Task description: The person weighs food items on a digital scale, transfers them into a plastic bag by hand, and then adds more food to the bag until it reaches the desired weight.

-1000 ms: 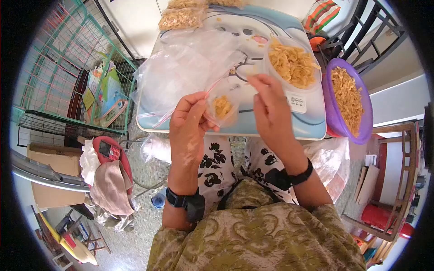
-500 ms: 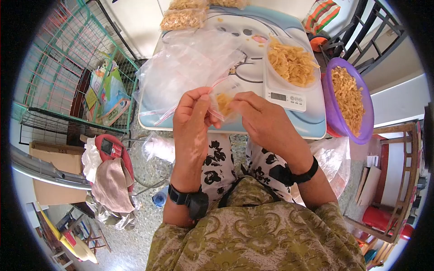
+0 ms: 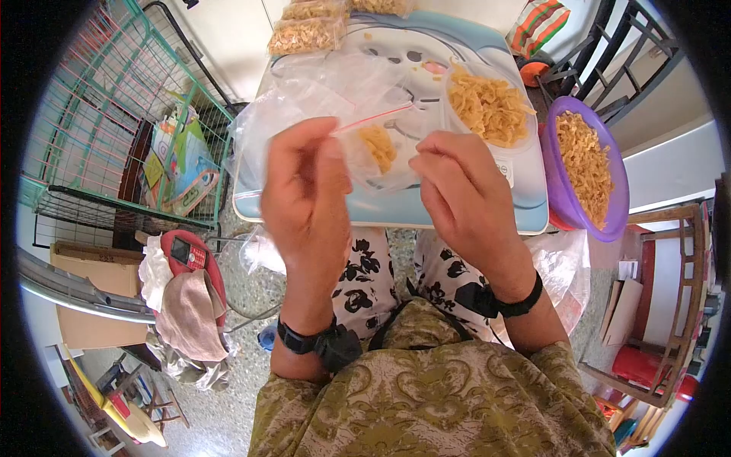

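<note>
A clear zip-lock bag (image 3: 396, 156) with a red seal line hangs between my two hands, a small clump of yellow dried strips (image 3: 376, 148) inside it. My left hand (image 3: 306, 183), slightly blurred, pinches the bag at its left end. At the right side of the bag, the closed fingers of my right hand (image 3: 470, 194) grip its edge. A clear container of yellow dried strips (image 3: 491, 107) rests on a white kitchen scale (image 3: 503, 169), which my right hand partly covers. Empty clear plastic bags (image 3: 297, 95) lie in a pile behind my left hand.
All this is on a small printed table (image 3: 487, 42). Filled bags (image 3: 306, 34) stand at its back left. To the right is a purple basin (image 3: 560, 186) heaped with dried strips. A green wire cage (image 3: 76, 129) stands left, beside a red stool (image 3: 215, 286) with a phone and cloth.
My hands have moved apart and the bag is stretched out between them, its red seal now showing. My left hand has shifted left, and my right hand rightward, covering more of the scale.
</note>
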A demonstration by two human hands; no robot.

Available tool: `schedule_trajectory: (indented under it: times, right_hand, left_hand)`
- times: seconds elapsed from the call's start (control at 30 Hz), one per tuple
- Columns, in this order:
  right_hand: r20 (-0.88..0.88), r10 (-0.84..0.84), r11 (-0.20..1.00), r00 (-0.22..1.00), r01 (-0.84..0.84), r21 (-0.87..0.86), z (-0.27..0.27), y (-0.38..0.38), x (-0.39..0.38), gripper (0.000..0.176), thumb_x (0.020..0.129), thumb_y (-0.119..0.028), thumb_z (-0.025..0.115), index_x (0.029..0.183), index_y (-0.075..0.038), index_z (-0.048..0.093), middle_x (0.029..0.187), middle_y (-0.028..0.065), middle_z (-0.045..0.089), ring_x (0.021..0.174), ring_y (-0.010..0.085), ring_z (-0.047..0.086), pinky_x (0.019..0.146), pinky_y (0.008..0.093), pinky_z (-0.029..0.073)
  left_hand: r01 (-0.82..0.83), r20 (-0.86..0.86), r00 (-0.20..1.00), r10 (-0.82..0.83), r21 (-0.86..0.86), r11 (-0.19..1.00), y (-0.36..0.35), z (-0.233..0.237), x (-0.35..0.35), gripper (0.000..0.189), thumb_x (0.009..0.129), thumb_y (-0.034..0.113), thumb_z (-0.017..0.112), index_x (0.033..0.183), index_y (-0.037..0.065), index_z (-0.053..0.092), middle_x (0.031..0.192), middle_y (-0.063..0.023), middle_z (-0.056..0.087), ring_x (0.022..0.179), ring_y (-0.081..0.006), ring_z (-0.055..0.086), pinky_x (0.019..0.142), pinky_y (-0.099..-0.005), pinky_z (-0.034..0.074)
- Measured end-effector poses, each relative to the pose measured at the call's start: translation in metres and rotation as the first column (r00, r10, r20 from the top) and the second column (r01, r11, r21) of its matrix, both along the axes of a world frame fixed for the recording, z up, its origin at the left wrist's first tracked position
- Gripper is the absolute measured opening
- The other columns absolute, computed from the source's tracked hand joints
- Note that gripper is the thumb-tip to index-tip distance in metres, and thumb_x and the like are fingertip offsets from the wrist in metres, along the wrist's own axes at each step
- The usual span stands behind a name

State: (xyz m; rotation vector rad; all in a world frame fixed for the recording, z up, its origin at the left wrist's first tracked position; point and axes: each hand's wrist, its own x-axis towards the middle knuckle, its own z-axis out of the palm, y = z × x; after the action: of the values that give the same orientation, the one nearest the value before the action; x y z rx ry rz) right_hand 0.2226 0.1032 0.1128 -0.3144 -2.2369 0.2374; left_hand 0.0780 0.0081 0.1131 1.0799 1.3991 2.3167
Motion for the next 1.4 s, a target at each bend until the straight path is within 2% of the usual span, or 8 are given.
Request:
schedule_trajectory:
  times: [0.07, 0.27, 0.53, 0.67, 0.83, 1.0, 1.07, 1.4]
  right_hand:
    - [0.009, -0.020, 0.999, 1.000, 0.021, -0.050, -0.001, -0.002, 0.000, 0.020, 0.074, 0.003, 0.064, 0.092, -0.002, 0.058, 0.097, 0.0120, 0.059, 0.087, 0.0313, 0.059, 0.071, 0.0369, 0.050]
    - [-0.007, 0.005, 0.991, 1.000, -0.006, -0.133, 0.003, -0.003, 0.002, 0.023, 0.072, 0.005, 0.065, 0.093, -0.002, 0.059, 0.098, 0.0128, 0.059, 0.088, 0.0311, 0.059, 0.073, 0.0371, 0.050]
    - [0.070, 0.061, 0.969, 0.996, -0.043, -0.244, 0.005, 0.003, 0.013, 0.030, 0.076, 0.003, 0.064, 0.105, -0.005, 0.060, 0.107, 0.0132, 0.060, 0.093, 0.0309, 0.060, 0.074, 0.0357, 0.053]
    - [0.129, -0.203, 0.912, 0.971, 0.236, -0.336, 0.024, 0.030, 0.039, 0.030, 0.085, -0.003, 0.061, 0.115, -0.005, 0.059, 0.110, 0.0147, 0.060, 0.093, 0.0318, 0.062, 0.078, 0.0358, 0.053]
    - [0.352, -0.352, 0.890, 0.867, 0.427, -0.163, 0.047, 0.079, 0.066, 0.028, 0.085, -0.013, 0.064, 0.111, -0.004, 0.062, 0.107, 0.0167, 0.062, 0.097, 0.0346, 0.061, 0.085, 0.0392, 0.049]
    - [0.430, -0.184, 0.969, 0.884, 0.237, -0.071, 0.034, 0.120, 0.064, 0.049, 0.081, -0.020, 0.071, 0.126, -0.009, 0.056, 0.127, 0.0132, 0.056, 0.117, 0.0266, 0.053, 0.089, 0.0345, 0.047]
    - [0.567, -0.088, 0.990, 0.819, 0.133, -0.038, 0.022, 0.137, 0.058, 0.063, 0.078, -0.027, 0.074, 0.133, -0.010, 0.051, 0.137, 0.0174, 0.048, 0.130, 0.0315, 0.042, 0.104, 0.0372, 0.037]
    - [0.609, 0.173, 0.958, 0.774, 0.011, -0.286, 0.003, 0.169, 0.030, 0.068, 0.072, -0.037, 0.075, 0.132, -0.014, 0.052, 0.126, 0.0207, 0.052, 0.118, 0.0367, 0.051, 0.101, 0.0394, 0.042]
  left_hand:
    - [0.154, 0.101, 0.987, -0.124, -0.383, 0.911, 0.004, -0.003, -0.004, 0.019, 0.096, 0.009, 0.056, 0.113, 0.002, 0.055, 0.073, 0.0016, 0.049, 0.056, -0.0039, 0.042, 0.048, -0.0178, 0.033]
    - [0.144, 0.144, 0.982, -0.119, -0.179, 0.973, 0.004, -0.003, -0.005, 0.019, 0.097, 0.011, 0.056, 0.113, 0.002, 0.055, 0.073, 0.0018, 0.051, 0.058, -0.0041, 0.044, 0.049, -0.0183, 0.035]
    - [0.228, 0.204, 0.964, -0.173, -0.290, 0.930, 0.021, -0.011, -0.001, 0.018, 0.097, 0.012, 0.055, 0.112, 0.002, 0.055, 0.072, 0.0005, 0.054, 0.060, -0.0057, 0.049, 0.051, -0.0198, 0.039]
    - [0.271, 0.233, 0.949, -0.210, -0.268, 0.925, 0.025, -0.014, -0.001, 0.018, 0.098, 0.014, 0.054, 0.112, 0.002, 0.055, 0.073, -0.0005, 0.055, 0.061, -0.0062, 0.051, 0.052, -0.0202, 0.041]
    - [0.234, 0.207, 0.960, -0.191, -0.211, 0.949, 0.031, -0.006, 0.010, 0.018, 0.097, 0.013, 0.054, 0.112, 0.002, 0.054, 0.073, -0.0006, 0.055, 0.059, -0.0059, 0.051, 0.052, -0.0201, 0.042]
    - [0.319, 0.239, 0.938, -0.252, -0.305, 0.897, 0.040, -0.017, 0.015, 0.018, 0.096, 0.011, 0.055, 0.112, 0.002, 0.054, 0.073, -0.0005, 0.056, 0.060, -0.0057, 0.052, 0.051, -0.0195, 0.042]
    - [0.330, 0.239, 0.934, -0.266, -0.286, 0.900, 0.041, -0.021, 0.016, 0.019, 0.096, 0.011, 0.055, 0.112, 0.001, 0.054, 0.073, -0.0008, 0.056, 0.060, -0.0059, 0.053, 0.051, -0.0190, 0.043]
    - [0.349, 0.274, 0.925, -0.265, -0.329, 0.878, 0.047, -0.022, 0.015, 0.020, 0.096, 0.012, 0.056, 0.112, 0.001, 0.055, 0.072, -0.0009, 0.056, 0.059, -0.0055, 0.052, 0.050, -0.0185, 0.042]
